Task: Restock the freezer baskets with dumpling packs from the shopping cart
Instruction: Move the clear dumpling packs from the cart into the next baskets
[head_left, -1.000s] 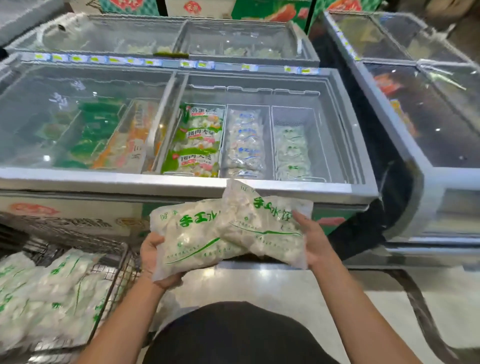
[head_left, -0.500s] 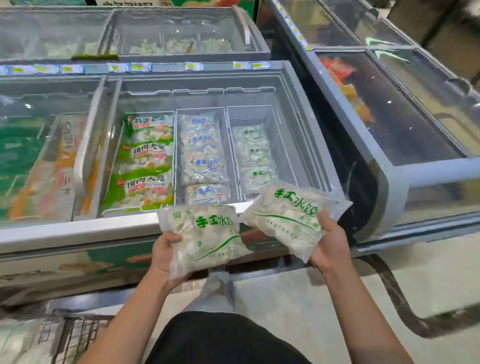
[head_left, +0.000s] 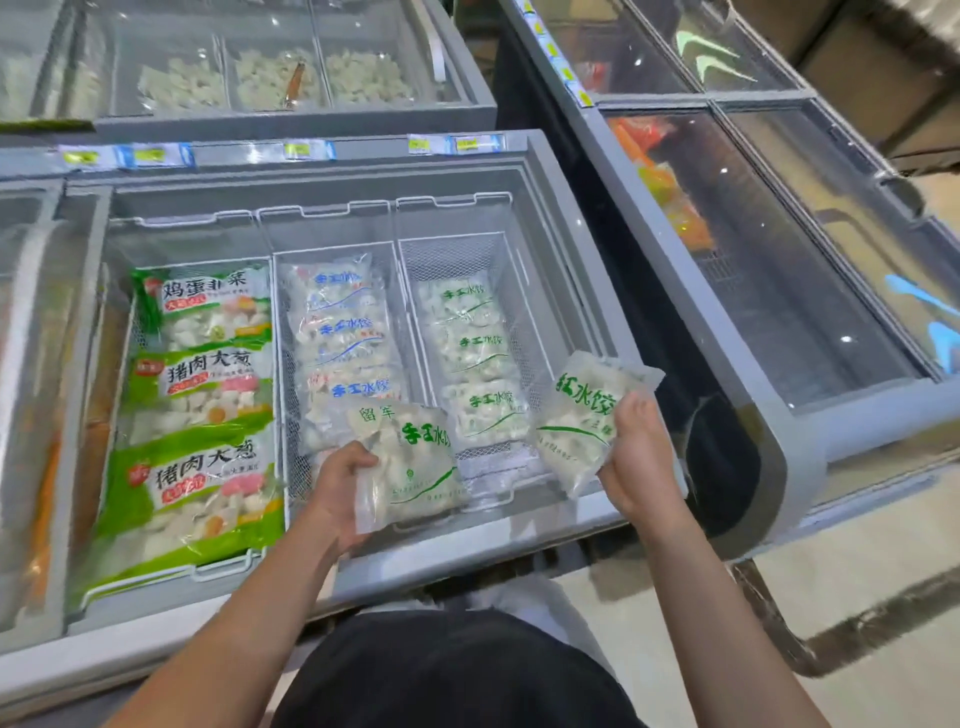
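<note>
One dumpling pack (head_left: 415, 462) sits in my left hand (head_left: 337, 488), thumb curled over its left edge; another pack (head_left: 587, 421) is pinched by my right hand (head_left: 636, 462). Both hang over the near rim of the right basket (head_left: 524, 260), which holds matching packs.

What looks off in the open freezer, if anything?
Nothing damaged or spilled. The right basket is stocked low, with its green-print packs well below the rim. The left hand and right hand each hold a matching pack above it.

Freezer (head_left: 582, 218) holds three wire baskets (head_left: 511, 291) of seemingly frozen dumpling packs (head_left: 475, 353).
</note>
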